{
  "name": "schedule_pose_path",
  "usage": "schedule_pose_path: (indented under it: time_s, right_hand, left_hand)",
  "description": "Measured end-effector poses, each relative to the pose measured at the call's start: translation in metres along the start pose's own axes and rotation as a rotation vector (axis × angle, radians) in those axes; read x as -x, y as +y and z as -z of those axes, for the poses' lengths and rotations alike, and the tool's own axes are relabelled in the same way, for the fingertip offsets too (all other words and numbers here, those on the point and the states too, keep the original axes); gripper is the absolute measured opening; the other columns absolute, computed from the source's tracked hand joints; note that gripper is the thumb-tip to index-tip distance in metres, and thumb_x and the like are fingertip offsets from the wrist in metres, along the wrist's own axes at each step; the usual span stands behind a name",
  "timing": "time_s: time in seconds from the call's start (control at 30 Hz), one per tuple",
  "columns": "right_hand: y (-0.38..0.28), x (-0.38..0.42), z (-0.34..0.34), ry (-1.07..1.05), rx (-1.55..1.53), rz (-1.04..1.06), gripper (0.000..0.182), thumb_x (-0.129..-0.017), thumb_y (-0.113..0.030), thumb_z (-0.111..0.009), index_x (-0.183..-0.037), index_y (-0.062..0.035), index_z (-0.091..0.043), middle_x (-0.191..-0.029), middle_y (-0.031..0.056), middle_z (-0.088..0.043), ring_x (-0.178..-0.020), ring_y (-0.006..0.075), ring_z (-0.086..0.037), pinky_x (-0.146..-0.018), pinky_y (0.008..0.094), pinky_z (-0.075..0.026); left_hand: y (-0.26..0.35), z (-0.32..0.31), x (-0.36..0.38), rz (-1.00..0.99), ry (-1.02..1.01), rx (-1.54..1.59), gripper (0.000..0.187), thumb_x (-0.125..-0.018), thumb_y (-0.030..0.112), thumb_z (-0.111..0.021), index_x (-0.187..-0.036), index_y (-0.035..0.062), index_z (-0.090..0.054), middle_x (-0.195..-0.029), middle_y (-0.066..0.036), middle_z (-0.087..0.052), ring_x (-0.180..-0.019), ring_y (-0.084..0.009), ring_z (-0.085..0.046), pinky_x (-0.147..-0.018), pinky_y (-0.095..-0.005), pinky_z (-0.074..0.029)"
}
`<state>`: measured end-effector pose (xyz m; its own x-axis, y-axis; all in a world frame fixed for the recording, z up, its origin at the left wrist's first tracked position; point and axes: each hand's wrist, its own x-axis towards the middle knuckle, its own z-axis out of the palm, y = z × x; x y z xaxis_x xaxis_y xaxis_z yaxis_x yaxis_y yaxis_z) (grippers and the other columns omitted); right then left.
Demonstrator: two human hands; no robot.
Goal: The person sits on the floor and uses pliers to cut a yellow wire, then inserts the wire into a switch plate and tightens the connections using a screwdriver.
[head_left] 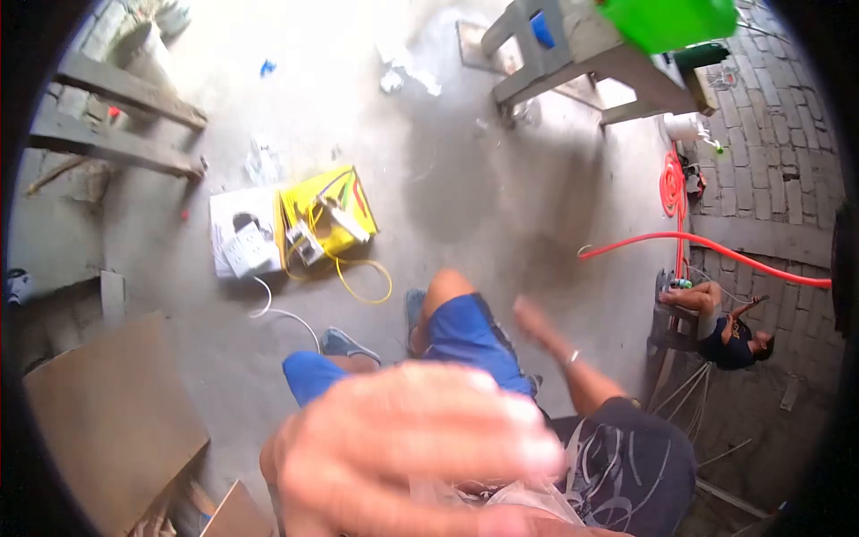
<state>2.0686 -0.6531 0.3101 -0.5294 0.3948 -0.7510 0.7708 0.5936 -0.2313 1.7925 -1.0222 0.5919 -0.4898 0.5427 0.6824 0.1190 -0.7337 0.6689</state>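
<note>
Plastic bag (501, 497) lies crumpled on the lap, just beneath the left hand (412, 447), which is blurred and close to the camera, fingers apart and gripping nothing. The right hand (535, 320) is raised over the concrete floor (483, 179), fingers together and empty. A yellow box (327, 215) with cables sits on the floor ahead; another person (725, 331) sits near an orange hose (707, 243).

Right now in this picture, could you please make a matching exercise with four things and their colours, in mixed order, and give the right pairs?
Things:
1. hose
2. shorts
3. box
4. bucket

Colours:
A. green
B. yellow
C. red-orange
D. blue

Pairs: 1-C, 2-D, 3-B, 4-A
</note>
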Motion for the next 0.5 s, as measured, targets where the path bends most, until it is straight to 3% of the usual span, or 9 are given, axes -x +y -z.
schedule_pose_path:
  time_s: [0.03, 0.07, 0.1, 0.13, 0.23, 0.3, 0.4, 0.47, 0.5]
  right_hand:
    - [0.013, 0.031, -0.016, -0.460, 0.308, 0.249, 0.066, -0.096, -0.052, -0.032, -0.135, 0.0000, -0.043, -0.138, 0.0269, -0.042, -0.130, 0.0328, -0.041, -0.105, 0.0444, -0.031]
    - [0.018, 0.084, -0.064, -0.042, -0.179, -0.055, 0.073, -0.092, -0.060, -0.032, -0.133, -0.0009, -0.047, -0.132, 0.0299, -0.047, -0.127, 0.0361, -0.044, -0.102, 0.0454, -0.034]
    - [-0.010, 0.103, -0.041, -0.118, -0.163, -0.082, 0.075, -0.090, -0.063, -0.033, -0.130, -0.0009, -0.048, -0.126, 0.0311, -0.050, -0.121, 0.0390, -0.048, -0.099, 0.0461, -0.037]
    - [-0.038, 0.121, -0.011, -0.203, -0.148, -0.108, 0.077, -0.088, -0.065, -0.033, -0.128, -0.0009, -0.050, -0.121, 0.0323, -0.054, -0.116, 0.0418, -0.052, -0.096, 0.0469, -0.040]
    - [-0.056, 0.149, 0.025, -0.429, -0.061, -0.147, 0.075, -0.088, -0.065, -0.037, -0.124, -0.0017, -0.052, -0.109, 0.0309, -0.060, -0.105, 0.0453, -0.056, -0.090, 0.0473, -0.043]
    - [-0.076, 0.172, 0.044, -0.292, -0.009, 0.042, 0.074, -0.088, -0.064, -0.038, -0.127, -0.0024, -0.051, -0.109, 0.0301, -0.060, -0.104, 0.0445, -0.057, -0.090, 0.0472, -0.044]
    - [-0.107, 0.223, 0.078, -0.198, 0.055, 0.253, 0.068, -0.089, -0.059, -0.043, -0.130, -0.0052, -0.049, -0.107, 0.0292, -0.061, -0.104, 0.0430, -0.058, -0.091, 0.0484, -0.044]
    - [-0.101, 0.234, 0.074, -0.254, 0.329, 0.329, 0.063, -0.088, -0.056, -0.046, -0.127, -0.0074, -0.053, -0.110, 0.0288, -0.060, -0.103, 0.0446, -0.057, -0.091, 0.0483, -0.044]
    - [-0.088, 0.220, 0.072, -0.263, 0.218, 0.377, 0.059, -0.087, -0.056, -0.048, -0.118, -0.0073, -0.061, -0.106, 0.0259, -0.063, -0.100, 0.0432, -0.059, -0.088, 0.0469, -0.046]
  left_hand:
    - [0.003, -0.013, -0.009, 0.060, 0.093, 0.066, 0.082, -0.086, 0.073, -0.035, -0.090, -0.0002, -0.070, -0.106, -0.026, -0.062, -0.105, -0.0444, -0.058, -0.087, -0.0530, -0.046]
    - [0.010, -0.020, -0.023, 0.241, 0.152, 0.061, 0.067, -0.089, 0.060, -0.041, -0.106, -0.0002, -0.064, -0.117, -0.024, -0.058, -0.109, -0.0382, -0.056, -0.091, -0.0458, -0.044]
    - [0.016, -0.023, -0.035, 0.424, 0.213, 0.045, 0.057, -0.092, 0.047, -0.046, -0.121, -0.0002, -0.059, -0.128, -0.021, -0.054, -0.114, -0.0321, -0.054, -0.095, -0.0385, -0.043]
    - [0.004, -0.016, -0.038, 0.532, 0.211, -0.212, 0.063, -0.091, 0.052, -0.048, -0.125, -0.0011, -0.055, -0.126, -0.019, -0.056, -0.115, -0.0287, -0.054, -0.098, -0.0356, -0.040]
    - [-0.039, -0.018, 0.030, 1.081, 0.428, -0.722, 0.051, -0.089, 0.032, -0.062, -0.126, -0.0017, -0.053, -0.127, -0.019, -0.056, -0.120, -0.0286, -0.052, -0.101, -0.0347, -0.039]
    - [-0.039, -0.039, 0.118, 1.401, 0.404, -0.989, 0.068, -0.087, 0.044, -0.059, -0.131, -0.0066, -0.046, -0.138, -0.025, -0.044, -0.129, -0.0325, -0.042, -0.108, -0.0384, -0.031]
    - [-0.003, -0.117, 0.240, 1.841, 0.456, -0.706, 0.095, -0.080, 0.062, -0.058, -0.141, -0.0063, -0.030, -0.142, -0.031, -0.032, -0.136, -0.0372, -0.030, -0.113, -0.0412, -0.022]
    - [0.004, -0.174, 0.319, 1.948, 0.340, -0.749, 0.097, -0.080, 0.063, -0.057, -0.142, -0.0062, -0.029, -0.143, -0.030, -0.033, -0.136, -0.0373, -0.030, -0.113, -0.0411, -0.023]
    - [0.015, -0.190, 0.277, 1.970, 0.435, -0.642, 0.097, -0.081, 0.064, -0.055, -0.142, -0.0062, -0.028, -0.143, -0.029, -0.033, -0.136, -0.0366, -0.030, -0.113, -0.0406, -0.022]
